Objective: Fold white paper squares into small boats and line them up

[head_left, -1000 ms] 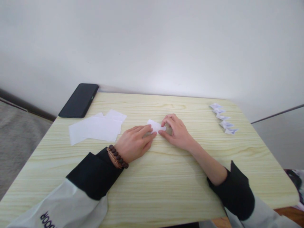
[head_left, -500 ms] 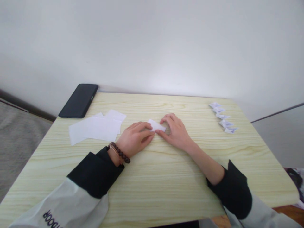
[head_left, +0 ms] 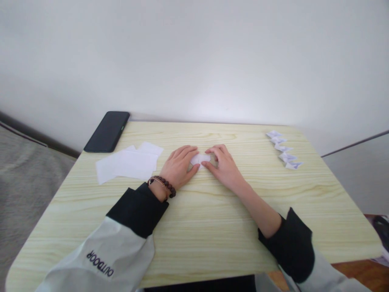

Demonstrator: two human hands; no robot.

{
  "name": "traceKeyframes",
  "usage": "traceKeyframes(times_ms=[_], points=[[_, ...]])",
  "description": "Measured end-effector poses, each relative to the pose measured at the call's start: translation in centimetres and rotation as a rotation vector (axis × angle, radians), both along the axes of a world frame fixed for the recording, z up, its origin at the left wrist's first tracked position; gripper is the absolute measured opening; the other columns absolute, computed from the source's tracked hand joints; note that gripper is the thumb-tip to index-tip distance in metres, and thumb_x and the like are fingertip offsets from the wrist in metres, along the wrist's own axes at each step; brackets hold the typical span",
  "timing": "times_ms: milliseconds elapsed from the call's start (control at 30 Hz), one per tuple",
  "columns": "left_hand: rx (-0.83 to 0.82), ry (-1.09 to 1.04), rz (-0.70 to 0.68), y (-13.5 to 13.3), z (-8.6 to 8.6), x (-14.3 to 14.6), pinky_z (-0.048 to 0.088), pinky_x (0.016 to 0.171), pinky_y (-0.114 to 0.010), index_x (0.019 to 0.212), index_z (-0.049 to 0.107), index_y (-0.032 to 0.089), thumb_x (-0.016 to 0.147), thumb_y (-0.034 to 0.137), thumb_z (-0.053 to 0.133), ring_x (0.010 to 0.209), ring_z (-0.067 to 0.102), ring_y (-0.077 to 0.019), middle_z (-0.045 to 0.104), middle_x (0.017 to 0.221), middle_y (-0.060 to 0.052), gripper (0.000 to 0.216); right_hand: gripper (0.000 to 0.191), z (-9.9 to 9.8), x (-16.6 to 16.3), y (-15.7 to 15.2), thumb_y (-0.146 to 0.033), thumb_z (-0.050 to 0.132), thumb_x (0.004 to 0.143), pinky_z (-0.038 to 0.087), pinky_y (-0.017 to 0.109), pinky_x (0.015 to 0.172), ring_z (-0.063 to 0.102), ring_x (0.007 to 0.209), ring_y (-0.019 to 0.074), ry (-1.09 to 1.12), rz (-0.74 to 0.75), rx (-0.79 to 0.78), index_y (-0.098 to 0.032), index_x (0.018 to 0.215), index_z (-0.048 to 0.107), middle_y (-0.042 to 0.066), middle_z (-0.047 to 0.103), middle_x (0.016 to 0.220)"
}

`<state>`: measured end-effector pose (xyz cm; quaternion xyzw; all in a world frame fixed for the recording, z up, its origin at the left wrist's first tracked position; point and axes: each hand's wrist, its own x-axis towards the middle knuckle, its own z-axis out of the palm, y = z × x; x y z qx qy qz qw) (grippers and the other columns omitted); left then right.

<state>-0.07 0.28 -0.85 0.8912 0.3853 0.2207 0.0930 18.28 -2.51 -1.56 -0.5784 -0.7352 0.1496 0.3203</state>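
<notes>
A small folded piece of white paper (head_left: 200,159) lies on the table between my two hands. My left hand (head_left: 179,164), with a beaded bracelet at the wrist, grips its left side between thumb and fingers. On the opposite side, my right hand (head_left: 223,165) pinches the paper with thumb and index finger, the other fingers curled. A crease runs down the paper near its middle. Parts of its edges are covered by my fingertips.
Several loose white paper sheets (head_left: 130,163) overlap to the left. Behind them a black phone or tablet (head_left: 107,132) lies near the wall (head_left: 194,61). Several small folded paper boats (head_left: 285,157) form a row at the right of the wooden table (head_left: 212,227).
My left hand has shifted up and flattened more along the paper. The paper now sits straighter, less tilted. The view has moved slightly.
</notes>
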Motion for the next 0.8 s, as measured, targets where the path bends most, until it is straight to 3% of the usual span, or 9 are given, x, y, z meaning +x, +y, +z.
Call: traceKeyframes(times_ms=[133, 367, 533, 667, 800], points=[[0.028, 0.055, 0.055, -0.45, -0.01, 0.32, 0.037, 0.102, -0.041, 0.119, 0.051, 0.015, 0.085, 0.031, 0.048, 0.119, 0.045, -0.0250, 0.052, 0.127, -0.010, 0.038, 0.027, -0.21, -0.40, -0.29, -0.033, 0.057, 0.082, 0.045, 0.041, 0.087, 0.053, 0.099, 0.0248, -0.021, -0.025, 0.068, -0.018, 0.104, 0.056, 0.011, 0.052, 0.103], [0.092, 0.077, 0.076, -0.83, 0.24, 0.01, 0.044, 0.089, -0.042, 0.111, 0.058, 0.013, 0.084, 0.033, 0.050, 0.103, 0.049, -0.0269, 0.056, 0.109, -0.012, 0.034, 0.029, 0.12, -0.32, -0.66, -0.035, 0.055, 0.083, 0.044, 0.043, 0.088, 0.052, 0.098, 0.0252, -0.097, 0.033, 0.070, -0.018, 0.106, 0.056, 0.012, 0.052, 0.105], [0.052, 0.013, 0.069, -0.94, 0.32, -0.09, 0.044, 0.088, -0.042, 0.105, 0.056, 0.015, 0.083, 0.033, 0.053, 0.100, 0.049, -0.0256, 0.056, 0.106, -0.011, 0.028, 0.025, 0.21, -0.31, -0.82, -0.035, 0.054, 0.084, 0.043, 0.041, 0.087, 0.051, 0.098, 0.0248, -0.108, 0.065, 0.094, -0.019, 0.104, 0.055, 0.011, 0.053, 0.105], [-0.018, -0.094, 0.013, -0.83, 0.33, -0.15, 0.045, 0.085, -0.036, 0.099, 0.053, 0.015, 0.082, 0.028, 0.056, 0.095, 0.052, -0.0220, 0.059, 0.097, -0.008, 0.022, 0.018, 0.29, -0.25, -0.88, -0.030, 0.053, 0.084, 0.043, 0.038, 0.083, 0.052, 0.092, 0.0224, -0.053, 0.091, 0.099, -0.019, 0.097, 0.052, 0.008, 0.056, 0.097], [-0.044, -0.111, 0.013, -0.72, 0.34, -0.24, 0.045, 0.081, -0.036, 0.103, 0.052, 0.015, 0.079, 0.026, 0.060, 0.090, 0.053, -0.0212, 0.060, 0.093, -0.006, 0.028, 0.010, 0.34, -0.15, -0.79, -0.027, 0.051, 0.085, 0.043, 0.034, 0.073, 0.052, 0.079, 0.0196, -0.019, 0.102, 0.058, -0.019, 0.091, 0.051, 0.005, 0.057, 0.083]])
